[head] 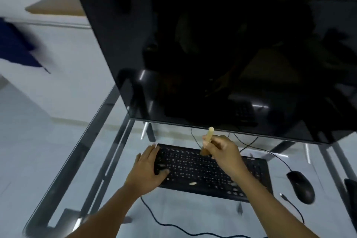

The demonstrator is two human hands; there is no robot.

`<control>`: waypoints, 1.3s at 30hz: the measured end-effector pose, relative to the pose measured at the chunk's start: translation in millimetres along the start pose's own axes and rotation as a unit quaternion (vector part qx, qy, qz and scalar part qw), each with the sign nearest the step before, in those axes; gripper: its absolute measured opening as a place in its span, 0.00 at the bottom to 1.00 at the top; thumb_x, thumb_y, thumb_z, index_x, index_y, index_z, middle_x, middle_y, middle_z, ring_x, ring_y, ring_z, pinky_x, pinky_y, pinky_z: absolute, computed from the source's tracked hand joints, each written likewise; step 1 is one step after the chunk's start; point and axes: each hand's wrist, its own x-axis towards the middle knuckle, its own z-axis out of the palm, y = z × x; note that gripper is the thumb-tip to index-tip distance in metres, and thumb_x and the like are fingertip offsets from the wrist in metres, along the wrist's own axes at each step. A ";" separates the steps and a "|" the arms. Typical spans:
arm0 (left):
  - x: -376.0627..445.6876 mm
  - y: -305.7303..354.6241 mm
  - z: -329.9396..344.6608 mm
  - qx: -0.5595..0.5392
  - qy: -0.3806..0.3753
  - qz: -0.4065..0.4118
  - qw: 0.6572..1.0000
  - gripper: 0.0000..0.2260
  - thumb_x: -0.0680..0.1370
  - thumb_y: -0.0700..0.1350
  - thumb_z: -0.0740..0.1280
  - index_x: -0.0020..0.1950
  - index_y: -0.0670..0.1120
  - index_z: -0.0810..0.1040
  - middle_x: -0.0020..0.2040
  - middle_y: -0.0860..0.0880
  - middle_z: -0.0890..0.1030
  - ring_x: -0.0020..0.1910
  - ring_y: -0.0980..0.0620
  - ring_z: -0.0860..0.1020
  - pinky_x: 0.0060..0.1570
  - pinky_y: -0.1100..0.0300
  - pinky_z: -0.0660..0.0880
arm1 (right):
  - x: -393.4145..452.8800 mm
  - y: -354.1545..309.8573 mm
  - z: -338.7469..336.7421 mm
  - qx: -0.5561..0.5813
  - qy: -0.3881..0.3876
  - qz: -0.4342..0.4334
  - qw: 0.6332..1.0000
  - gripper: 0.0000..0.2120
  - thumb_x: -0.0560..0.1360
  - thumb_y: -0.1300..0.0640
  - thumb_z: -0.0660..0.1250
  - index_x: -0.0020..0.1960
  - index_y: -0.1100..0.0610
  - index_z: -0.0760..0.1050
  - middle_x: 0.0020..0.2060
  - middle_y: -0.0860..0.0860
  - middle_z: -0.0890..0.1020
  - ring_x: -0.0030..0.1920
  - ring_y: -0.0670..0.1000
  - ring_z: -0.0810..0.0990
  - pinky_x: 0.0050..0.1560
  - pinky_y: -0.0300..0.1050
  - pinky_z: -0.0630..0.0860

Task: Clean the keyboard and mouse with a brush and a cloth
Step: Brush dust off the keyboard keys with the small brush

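A black keyboard (202, 170) lies on a glass desk (173, 210) below a dark monitor. My left hand (148, 168) rests on the keyboard's left end, fingers spread over the edge and thumb on the keys. My right hand (226, 154) is closed around a brush with a pale wooden handle (209, 135); its brown bristle end touches the upper key rows. A small pale scrap (192, 183) lies on the lower keys. A black mouse (301, 186) sits to the right of the keyboard. No cloth is in view.
The large black monitor (222, 60) overhangs the back of the keyboard. Black cables (160, 222) run across the glass in front and behind. A loose cable plug (284, 196) lies near the mouse. The desk's metal frame (92, 141) borders the left side.
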 end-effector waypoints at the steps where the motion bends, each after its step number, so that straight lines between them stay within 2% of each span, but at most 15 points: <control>1: -1.1 -6.2 2.1 -0.013 -0.016 0.001 1.000 0.41 0.73 0.62 0.66 0.78 0.48 0.50 0.77 0.52 0.52 0.76 0.53 0.49 0.75 0.52 0.45 | 1.1 -0.3 14.7 -0.023 0.003 -0.017 1.000 0.05 0.77 0.53 0.67 0.49 0.48 0.81 0.45 0.52 0.81 0.44 0.49 0.81 0.48 0.45 0.79; 6: -3.8 -15.5 17.7 -0.058 -0.034 0.002 0.998 0.52 0.66 0.71 0.66 0.78 0.50 0.42 0.78 0.54 0.49 0.76 0.55 0.48 0.75 0.49 0.48 | -4.4 7.7 51.9 -0.114 -0.084 -0.040 0.989 0.06 0.78 0.60 0.66 0.47 0.51 0.79 0.47 0.47 0.82 0.44 0.41 0.81 0.49 0.39 0.79; 10: -2.9 -27.0 27.9 -0.065 -0.016 0.026 0.997 0.53 0.66 0.72 0.66 0.77 0.52 0.38 0.78 0.55 0.47 0.76 0.58 0.45 0.76 0.49 0.45 | 10.5 10.7 54.4 -0.132 0.047 -0.079 0.987 0.05 0.78 0.63 0.64 0.47 0.57 0.78 0.45 0.47 0.80 0.42 0.36 0.80 0.46 0.31 0.77; 14: -4.6 -28.6 32.9 -0.056 -0.013 0.040 0.998 0.54 0.66 0.71 0.66 0.76 0.52 0.35 0.78 0.55 0.44 0.76 0.61 0.41 0.74 0.54 0.37 | 17.5 6.5 71.2 -0.173 -0.040 -0.063 0.982 0.03 0.78 0.59 0.64 0.49 0.55 0.77 0.43 0.48 0.82 0.42 0.44 0.82 0.44 0.41 0.81; 17: -4.6 -29.2 34.3 -0.063 -0.023 0.035 0.997 0.53 0.67 0.71 0.66 0.76 0.52 0.35 0.79 0.55 0.44 0.76 0.60 0.42 0.75 0.53 0.38 | 28.4 1.5 74.0 -0.129 0.047 -0.087 0.987 0.03 0.79 0.62 0.62 0.51 0.58 0.75 0.44 0.50 0.83 0.42 0.40 0.83 0.44 0.34 0.79; 19: -4.5 -31.3 34.2 -0.065 -0.025 0.029 0.997 0.53 0.67 0.71 0.66 0.77 0.52 0.36 0.79 0.54 0.45 0.76 0.60 0.42 0.75 0.54 0.38 | 31.3 -4.3 81.8 -0.138 0.011 -0.101 0.985 0.03 0.78 0.61 0.64 0.50 0.58 0.76 0.45 0.48 0.82 0.43 0.40 0.82 0.43 0.32 0.78; 21: -5.5 -32.4 34.1 -0.062 -0.025 0.026 0.997 0.52 0.67 0.71 0.65 0.77 0.52 0.37 0.79 0.54 0.45 0.76 0.60 0.42 0.74 0.56 0.37 | 32.7 -10.8 92.3 -0.182 -0.037 -0.118 0.975 0.04 0.78 0.58 0.63 0.51 0.56 0.76 0.47 0.48 0.80 0.42 0.42 0.79 0.45 0.38 0.79; 23: -6.3 -31.0 33.8 -0.064 -0.028 0.025 0.997 0.52 0.67 0.71 0.66 0.76 0.54 0.35 0.78 0.55 0.45 0.76 0.61 0.41 0.73 0.57 0.36 | 37.9 -14.9 97.8 -0.163 0.005 -0.130 0.978 0.05 0.79 0.58 0.62 0.49 0.56 0.76 0.47 0.50 0.79 0.42 0.44 0.80 0.45 0.41 0.79; 26: -5.6 -30.2 32.6 -0.062 -0.027 0.022 0.997 0.53 0.67 0.71 0.66 0.76 0.52 0.36 0.78 0.56 0.44 0.74 0.63 0.39 0.72 0.60 0.35 | 42.5 -20.3 105.5 -0.127 -0.009 -0.109 0.986 0.03 0.77 0.60 0.64 0.47 0.57 0.76 0.44 0.49 0.82 0.43 0.43 0.82 0.43 0.33 0.78; 28: -5.8 -31.8 32.2 -0.057 -0.031 0.020 0.998 0.53 0.67 0.71 0.66 0.77 0.51 0.37 0.78 0.55 0.45 0.73 0.63 0.39 0.72 0.60 0.35 | 40.5 -22.0 110.5 -0.160 -0.058 -0.101 0.980 0.03 0.77 0.60 0.63 0.48 0.56 0.75 0.45 0.48 0.81 0.42 0.43 0.81 0.43 0.36 0.78; 32: -4.9 -30.5 30.6 -0.062 -0.037 0.017 0.997 0.53 0.67 0.69 0.68 0.77 0.51 0.38 0.79 0.55 0.45 0.72 0.65 0.38 0.73 0.59 0.37 | 40.6 -13.1 98.2 -0.050 0.050 -0.030 0.997 0.03 0.77 0.62 0.64 0.50 0.58 0.75 0.41 0.52 0.84 0.41 0.47 0.84 0.44 0.43 0.81; 34: -4.9 -30.6 29.2 -0.059 -0.042 0.016 0.997 0.53 0.67 0.69 0.68 0.77 0.50 0.39 0.78 0.55 0.45 0.70 0.67 0.37 0.72 0.59 0.37 | 34.3 -9.8 94.3 -0.079 -0.020 0.005 0.997 0.03 0.77 0.60 0.65 0.50 0.57 0.76 0.40 0.52 0.83 0.40 0.49 0.84 0.44 0.47 0.82; 35: -5.1 -31.6 29.2 -0.055 -0.041 0.018 0.997 0.52 0.67 0.69 0.68 0.77 0.50 0.39 0.78 0.54 0.45 0.71 0.66 0.38 0.72 0.59 0.37 | 29.3 -8.8 92.5 -0.110 -0.043 0.000 0.993 0.03 0.77 0.60 0.65 0.49 0.57 0.76 0.40 0.51 0.83 0.38 0.46 0.83 0.42 0.44 0.81; 37: -4.6 -34.4 29.9 -0.047 -0.045 0.020 0.998 0.52 0.67 0.70 0.67 0.77 0.50 0.39 0.79 0.54 0.45 0.74 0.62 0.40 0.73 0.58 0.37 | 21.5 -5.3 87.3 -0.109 0.018 -0.023 0.994 0.02 0.77 0.63 0.65 0.48 0.59 0.76 0.38 0.48 0.80 0.35 0.39 0.80 0.36 0.33 0.75; 39: -3.8 -34.4 30.8 -0.044 -0.048 0.021 0.998 0.53 0.67 0.70 0.66 0.77 0.50 0.39 0.79 0.53 0.45 0.76 0.59 0.42 0.74 0.57 0.38 | 15.4 -2.3 81.3 -0.074 0.052 -0.027 0.996 0.03 0.77 0.65 0.64 0.47 0.59 0.76 0.37 0.46 0.80 0.36 0.38 0.80 0.36 0.30 0.74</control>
